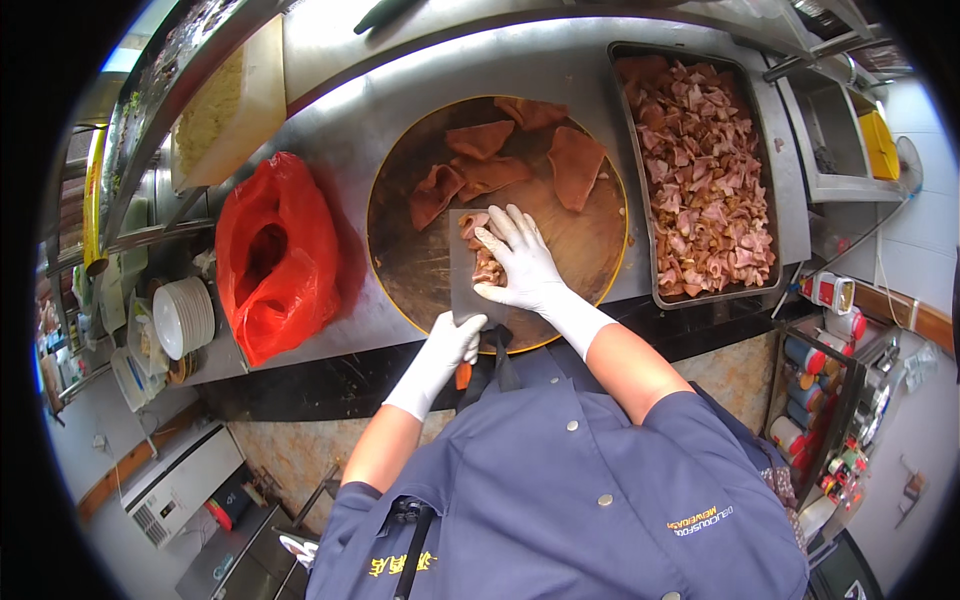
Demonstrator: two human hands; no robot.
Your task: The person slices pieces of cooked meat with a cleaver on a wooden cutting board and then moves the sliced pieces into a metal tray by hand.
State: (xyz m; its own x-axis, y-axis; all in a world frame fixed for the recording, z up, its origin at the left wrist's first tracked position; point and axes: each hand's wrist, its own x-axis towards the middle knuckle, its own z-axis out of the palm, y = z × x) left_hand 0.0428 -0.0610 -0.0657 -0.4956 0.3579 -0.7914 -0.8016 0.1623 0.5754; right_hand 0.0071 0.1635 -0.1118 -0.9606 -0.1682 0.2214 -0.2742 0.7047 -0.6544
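My gloved left hand (456, 339) grips the handle of a cleaver, with an orange part of it showing below the fist. The cleaver's broad blade (461, 262) lies over a round wooden chopping board (405, 255). Cut meat pieces (487, 268) sit on the blade. My gloved right hand (523, 259) rests flat over them and holds them there, thumb spread and fingers pointing away from me; it hides part of the pile. Larger flat meat pieces (480, 140) lie across the far half of the board, with another piece (576, 166) at the far right.
To the right, a deep metal tray (661, 301) holds a heap of cut meat. A red plastic bag (289, 247) stands left of the board. Stacked white plates (182, 319) and a pale tub (232, 112) are farther left. A metal shelf edge (360, 71) runs along the back.
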